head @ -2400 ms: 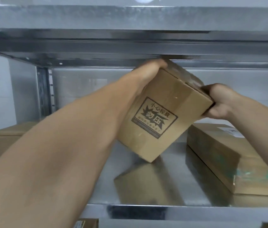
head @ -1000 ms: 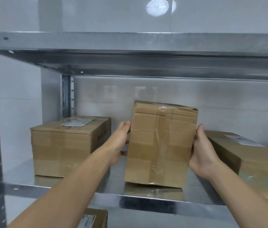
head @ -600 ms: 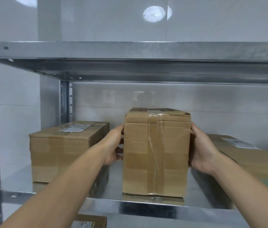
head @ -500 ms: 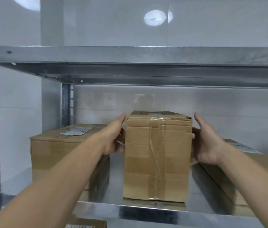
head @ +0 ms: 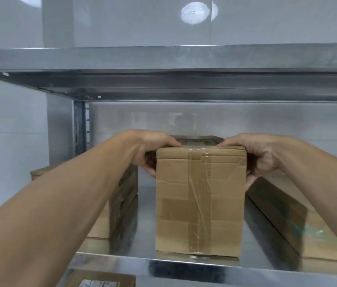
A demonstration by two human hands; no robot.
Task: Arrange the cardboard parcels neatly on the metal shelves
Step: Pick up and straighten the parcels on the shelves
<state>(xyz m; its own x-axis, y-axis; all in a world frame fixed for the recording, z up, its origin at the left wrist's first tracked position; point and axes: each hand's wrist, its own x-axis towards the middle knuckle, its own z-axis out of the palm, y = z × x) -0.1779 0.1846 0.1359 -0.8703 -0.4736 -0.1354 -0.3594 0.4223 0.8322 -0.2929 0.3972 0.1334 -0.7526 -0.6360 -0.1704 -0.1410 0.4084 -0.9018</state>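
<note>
**Middle tier, metal shelving: upright parcel held at both top corners**

- Nearest, below the lip: lower parcel [head: 99, 281] on the tier beneath, white label up, only its top in view.
- Front lip of metal shelf [head: 184, 266]: bright and reflective.
- Just behind the lip: middle parcel [head: 199, 201]. Brown cardboard, taped down the front seam, standing tall on its small end. Base flat on the deck, front face close to square with the lip.
- At its upper corners: left hand [head: 151, 151] and right hand [head: 261, 155]. Fingers curled over the top edge, thumbs down the side faces. A close two-handed clasp on the parcel.
- Step in hand, by judgement: final squaring and settling.
  - Press evenly from both sides and slide rather than lift.
  - Bring the front face parallel to the lip and keep a like gap either side.
  - Release only once the base sits without rocking. Tall and narrow, so likely to tip under a high one-sided push.
- Tier contents, three parcels:
  - Left parcel [head: 123, 195]: low, partly behind the left forearm, apart from the middle one.
  - Right parcel [head: 283, 212]: flat and long, greenish smudge on its top face, near but not touching.
- Further back: perforated rear post [head: 79, 125].
- Above: upper shelf [head: 163, 59], load hidden from this angle.
</note>
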